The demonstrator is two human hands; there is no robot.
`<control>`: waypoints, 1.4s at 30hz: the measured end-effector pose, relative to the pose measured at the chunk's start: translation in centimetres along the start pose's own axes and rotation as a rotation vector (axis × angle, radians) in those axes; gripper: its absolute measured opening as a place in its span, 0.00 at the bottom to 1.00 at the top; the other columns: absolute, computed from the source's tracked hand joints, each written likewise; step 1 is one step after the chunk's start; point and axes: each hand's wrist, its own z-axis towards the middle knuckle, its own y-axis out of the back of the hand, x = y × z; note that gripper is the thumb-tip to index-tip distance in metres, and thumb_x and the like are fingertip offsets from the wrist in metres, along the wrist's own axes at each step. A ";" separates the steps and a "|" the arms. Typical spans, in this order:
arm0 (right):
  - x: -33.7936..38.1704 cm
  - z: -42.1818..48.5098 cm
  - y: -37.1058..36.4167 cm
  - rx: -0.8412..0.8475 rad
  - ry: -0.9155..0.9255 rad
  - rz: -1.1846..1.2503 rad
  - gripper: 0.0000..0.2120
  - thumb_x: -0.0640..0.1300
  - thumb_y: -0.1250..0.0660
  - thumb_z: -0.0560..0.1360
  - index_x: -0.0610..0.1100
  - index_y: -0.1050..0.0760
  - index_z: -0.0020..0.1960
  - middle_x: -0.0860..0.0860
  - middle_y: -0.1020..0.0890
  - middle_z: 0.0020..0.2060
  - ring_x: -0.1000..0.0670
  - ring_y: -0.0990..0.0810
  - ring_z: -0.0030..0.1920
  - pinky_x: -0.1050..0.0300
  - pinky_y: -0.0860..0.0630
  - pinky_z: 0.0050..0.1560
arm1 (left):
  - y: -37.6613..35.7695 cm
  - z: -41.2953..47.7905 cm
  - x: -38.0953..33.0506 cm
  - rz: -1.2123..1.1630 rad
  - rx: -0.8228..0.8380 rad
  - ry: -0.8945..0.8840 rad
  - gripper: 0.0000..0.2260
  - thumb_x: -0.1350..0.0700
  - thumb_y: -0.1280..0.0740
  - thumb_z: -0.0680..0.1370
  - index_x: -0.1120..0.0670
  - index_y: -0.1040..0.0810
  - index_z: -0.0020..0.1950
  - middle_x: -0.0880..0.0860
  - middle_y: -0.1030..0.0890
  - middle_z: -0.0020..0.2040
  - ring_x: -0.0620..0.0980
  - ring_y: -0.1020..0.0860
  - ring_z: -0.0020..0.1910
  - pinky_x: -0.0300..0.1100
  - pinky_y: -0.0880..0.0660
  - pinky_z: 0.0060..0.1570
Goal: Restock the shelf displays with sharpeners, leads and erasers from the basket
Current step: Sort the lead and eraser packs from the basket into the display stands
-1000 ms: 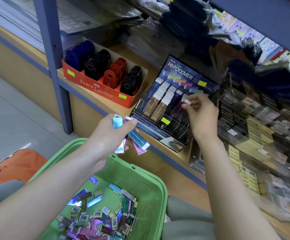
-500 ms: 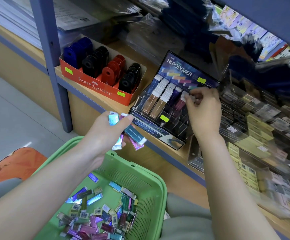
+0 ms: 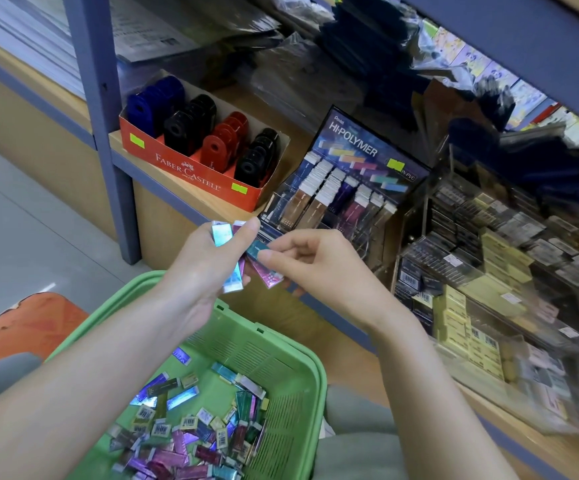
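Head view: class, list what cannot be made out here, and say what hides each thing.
All in the head view:
1. Erasers in the left hand: fingers cover them, count unclear.
2. Basket: near end cut off by bottom edge.
3. Boxes on the right shelf: blurred, labels unreadable.
4. Right hand's teal eraser: print too small.

FABER-CASTELL shows on the red sharpener box (image 3: 191,169) | HI-POLYMER, small Pentel above, on the eraser display header (image 3: 367,150)
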 end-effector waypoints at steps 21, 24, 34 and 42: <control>-3.6 2.0 5.0 -0.856 0.079 0.053 0.02 0.41 0.32 0.76 0.47 0.24 0.48 0.56 0.21 0.36 0.53 0.18 0.39 0.56 0.20 0.46 | 0.4 -0.5 -0.4 0.057 0.113 -0.042 0.10 0.52 0.32 0.76 0.58 0.25 0.51 0.50 0.23 0.25 0.44 0.28 0.24 0.35 0.29 0.27; -4.4 2.4 5.6 -0.885 0.077 -0.035 0.03 0.42 0.35 0.78 0.48 0.23 0.49 0.50 0.19 0.37 0.48 0.18 0.42 0.64 0.24 0.43 | 0.4 -0.5 -0.5 0.053 0.112 -0.036 0.09 0.53 0.32 0.76 0.57 0.25 0.50 0.50 0.23 0.25 0.43 0.28 0.23 0.33 0.29 0.24; -7.4 2.6 7.8 -0.880 0.049 -0.286 0.07 0.41 0.38 0.80 0.48 0.22 0.50 0.42 0.20 0.48 0.42 0.19 0.46 0.43 0.22 0.50 | 0.7 -0.9 -1.0 0.054 0.105 -0.015 0.11 0.52 0.31 0.76 0.58 0.25 0.52 0.49 0.22 0.26 0.41 0.27 0.22 0.31 0.30 0.23; -7.8 2.3 8.0 -0.821 0.068 -0.325 0.08 0.38 0.38 0.79 0.44 0.21 0.53 0.44 0.20 0.50 0.44 0.19 0.46 0.48 0.22 0.52 | 0.6 -0.9 -0.9 0.067 0.102 -0.018 0.09 0.53 0.32 0.76 0.58 0.25 0.50 0.49 0.23 0.24 0.40 0.28 0.21 0.31 0.32 0.21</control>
